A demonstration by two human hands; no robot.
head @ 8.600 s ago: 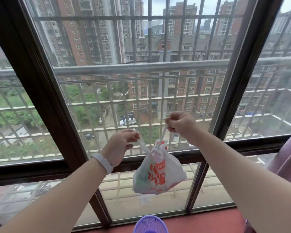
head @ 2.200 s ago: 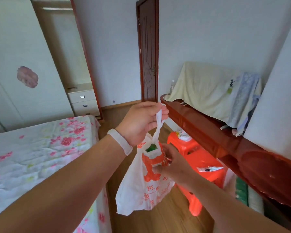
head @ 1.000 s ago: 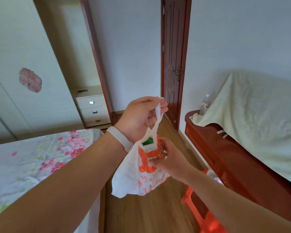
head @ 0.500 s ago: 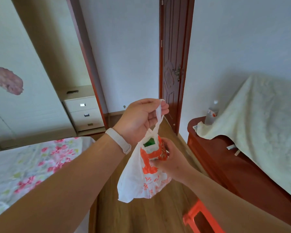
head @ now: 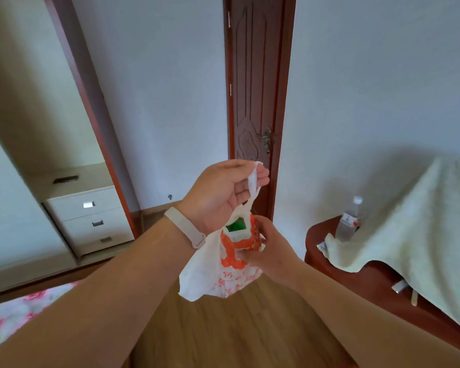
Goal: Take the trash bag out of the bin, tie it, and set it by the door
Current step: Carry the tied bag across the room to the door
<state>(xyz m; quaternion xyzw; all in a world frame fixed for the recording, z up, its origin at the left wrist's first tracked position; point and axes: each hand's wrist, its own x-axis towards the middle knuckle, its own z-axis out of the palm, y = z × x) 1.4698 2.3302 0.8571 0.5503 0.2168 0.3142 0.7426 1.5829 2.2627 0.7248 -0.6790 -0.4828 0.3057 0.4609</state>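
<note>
— Trash bag [head: 213, 272], where is it right now?

— Hanging in the air in front of me, over the wooden floor [head: 237, 328], between my two hands. It is white plastic with orange-red print, and something green shows through the gap at its top.

— And your hands?

— My left hand [head: 221, 192] is raised, fingers pinched on a white handle strip [head: 252, 181] that runs down to the bag's top. A pale wristband [head: 185, 231] sits on that wrist. My right hand [head: 268, 251] is lower, fingers closed on the bunched upper part of the bag, just beside the opening.

— What lies around you?

— At lower left, a corner of the bed [head: 16, 314] with a pink flower print. On the right, a dark red wooden worktop [head: 361, 282] under a pale cloth [head: 409, 235], with a clear water bottle [head: 349, 221] standing at the cloth's edge. Further off on the left, a light chest of drawers [head: 91, 219]. Straight ahead, past the bag, the dark brown door [head: 252, 88], shut, with its handle on the right side.
</note>
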